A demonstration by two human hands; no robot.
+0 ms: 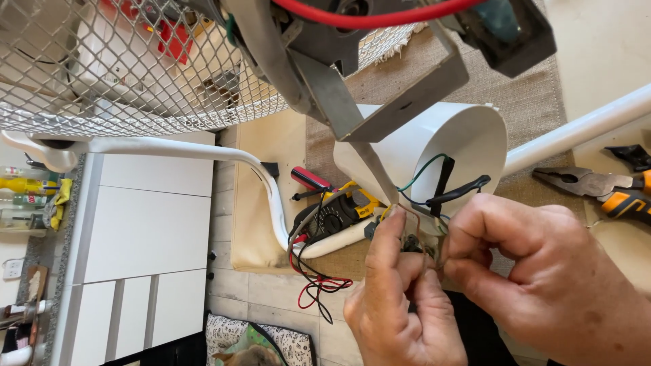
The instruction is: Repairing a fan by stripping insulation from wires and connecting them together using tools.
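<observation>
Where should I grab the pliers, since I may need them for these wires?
Take the pliers by the orange-and-black handles, coming from the right. The metal jaws point left toward the white housing, and the handles run off the right edge, nearest the right hand. They lie flat, so pinch from above.

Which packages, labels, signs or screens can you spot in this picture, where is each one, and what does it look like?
Clamp meter: on the mat left of the left hand, black and yellow; its screen cannot be made out.
Yellow bottle: far left edge, lying sideways, label too small to tell.
Right hand: pinching thin wires, no label there.
</observation>
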